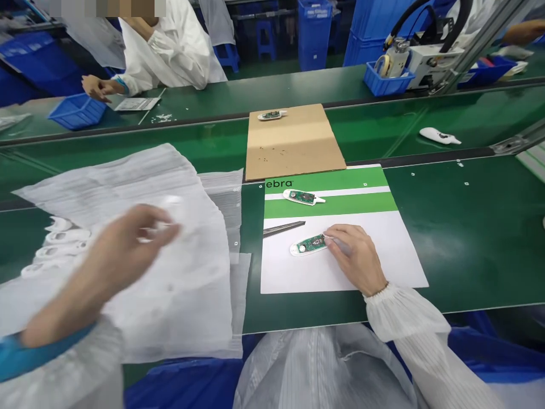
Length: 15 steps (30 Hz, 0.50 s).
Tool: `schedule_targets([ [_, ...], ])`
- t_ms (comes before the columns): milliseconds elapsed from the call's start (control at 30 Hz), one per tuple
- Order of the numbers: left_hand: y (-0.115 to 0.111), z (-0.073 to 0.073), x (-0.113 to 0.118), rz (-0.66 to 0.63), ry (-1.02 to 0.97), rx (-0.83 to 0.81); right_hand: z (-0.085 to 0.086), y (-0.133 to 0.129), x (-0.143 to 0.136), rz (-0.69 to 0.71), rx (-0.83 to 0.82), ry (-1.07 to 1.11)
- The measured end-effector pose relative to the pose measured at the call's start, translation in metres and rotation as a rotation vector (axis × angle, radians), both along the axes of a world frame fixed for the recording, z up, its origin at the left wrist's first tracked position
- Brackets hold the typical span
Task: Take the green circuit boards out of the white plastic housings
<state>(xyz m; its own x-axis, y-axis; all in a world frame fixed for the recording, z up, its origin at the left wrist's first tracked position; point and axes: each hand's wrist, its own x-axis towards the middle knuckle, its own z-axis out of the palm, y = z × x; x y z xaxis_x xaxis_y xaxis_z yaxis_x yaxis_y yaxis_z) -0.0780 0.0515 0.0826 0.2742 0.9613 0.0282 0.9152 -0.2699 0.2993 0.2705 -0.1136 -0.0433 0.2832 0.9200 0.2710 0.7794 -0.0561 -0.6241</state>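
My left hand (138, 241) is blurred above the white foam sheets (191, 284), its thumb and fingers pinched on a white, translucent piece that is too smeared to name. On the white and green sheet (340, 272), my right hand (355, 253) has its fingers closed on the right end of a white shell with a green circuit board (313, 244). A second shell with a circuit board (301, 197) lies above it on the green band. Metal tweezers (284, 228) rest to the left, between the two shells.
White shells (59, 244) lie on the foam at left. Behind the sheet, a cardboard piece (293, 142) bears another board (271, 115). A closed white device (439, 136) lies at right. Across the bench are a person's hands (102, 88) and blue bins (79, 112).
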Motion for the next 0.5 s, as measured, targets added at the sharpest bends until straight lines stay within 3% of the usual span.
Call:
schedule_targets([
  [67, -0.008, -0.033, 0.041, -0.244, -0.148, -0.207, -0.001, 0.005, -0.007, -0.049, -0.005, -0.004],
  [133, -0.024, -0.063, 0.077, -0.431, -0.162, -0.334, -0.001, 0.008, -0.015, -0.115, 0.000, -0.018],
  [200, -0.040, -0.088, 0.101, -0.529, -0.127, -0.245, 0.000, 0.010, -0.021, -0.181, 0.004, -0.043],
  [267, -0.046, -0.105, 0.112, -0.538, -0.087, -0.065, 0.001, 0.010, -0.023, -0.201, -0.008, -0.049],
  [367, -0.041, -0.119, 0.114, -0.502, -0.054, 0.104, 0.000, 0.002, -0.017, -0.087, -0.033, 0.002],
  [500, -0.039, -0.119, 0.123, -0.555, -0.099, 0.128, -0.009, -0.011, -0.005, -0.045, -0.064, -0.010],
])
